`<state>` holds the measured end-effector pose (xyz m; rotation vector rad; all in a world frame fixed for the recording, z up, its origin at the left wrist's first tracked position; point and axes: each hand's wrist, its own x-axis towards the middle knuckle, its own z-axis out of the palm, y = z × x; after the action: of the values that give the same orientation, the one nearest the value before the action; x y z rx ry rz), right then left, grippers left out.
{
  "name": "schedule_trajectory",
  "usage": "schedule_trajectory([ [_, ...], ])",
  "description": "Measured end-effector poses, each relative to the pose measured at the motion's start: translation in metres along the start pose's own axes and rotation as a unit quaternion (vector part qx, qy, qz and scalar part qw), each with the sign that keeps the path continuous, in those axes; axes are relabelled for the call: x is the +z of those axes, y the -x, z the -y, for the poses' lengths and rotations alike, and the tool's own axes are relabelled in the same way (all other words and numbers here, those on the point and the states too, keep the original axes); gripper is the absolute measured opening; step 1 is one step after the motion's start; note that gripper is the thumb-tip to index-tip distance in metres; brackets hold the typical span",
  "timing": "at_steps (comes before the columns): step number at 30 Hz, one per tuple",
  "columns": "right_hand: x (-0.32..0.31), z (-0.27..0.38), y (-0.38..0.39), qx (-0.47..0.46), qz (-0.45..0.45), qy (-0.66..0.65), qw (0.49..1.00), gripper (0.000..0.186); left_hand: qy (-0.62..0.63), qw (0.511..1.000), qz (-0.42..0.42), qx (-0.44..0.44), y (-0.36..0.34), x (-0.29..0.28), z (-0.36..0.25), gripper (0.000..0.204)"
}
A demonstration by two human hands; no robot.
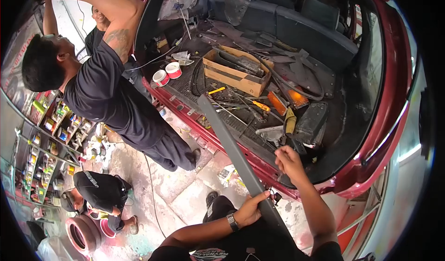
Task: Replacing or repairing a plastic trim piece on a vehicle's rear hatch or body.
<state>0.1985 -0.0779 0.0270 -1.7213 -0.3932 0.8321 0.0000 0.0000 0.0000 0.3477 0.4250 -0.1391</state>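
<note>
Grey long flat strip [230,145], prob. light, stiff. L hand [249,208] grips well twd 5 o'clock; R hand [288,163] half-curled, load unclear.

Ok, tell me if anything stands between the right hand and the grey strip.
Nothing visible does. The right hand is just right of the strip; only the car's red sill shows in the gap, apparently behind both. The left hand holds the strip lower down.
</note>
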Motion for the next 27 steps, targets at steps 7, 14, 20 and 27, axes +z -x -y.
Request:
schedule_trajectory([
  [7, 0.000, -0.056, -0.181, -0.176, -0.172, 0.116, 0.962, 0.025, 0.019, 0.999, -0.023, -0.033, -0.030, -0.010, -0.034, 0.018],
  [14, -0.013, -0.039, -0.302, -0.166, -0.279, 0.438, 0.838, 0.029, 0.036, 0.998, 0.010, -0.049, -0.061, -0.025, -0.109, 0.018],
  [20, -0.007, -0.022, -0.339, 0.043, -0.168, 0.528, 0.831, 0.043, 0.019, 0.997, -0.003, -0.070, -0.072, -0.045, -0.168, 0.018],
  [27, -0.025, 0.021, -0.301, -0.021, -0.199, 0.407, 0.891, 0.028, 0.026, 0.997, -0.045, -0.058, -0.081, -0.038, -0.204, 0.020],
])
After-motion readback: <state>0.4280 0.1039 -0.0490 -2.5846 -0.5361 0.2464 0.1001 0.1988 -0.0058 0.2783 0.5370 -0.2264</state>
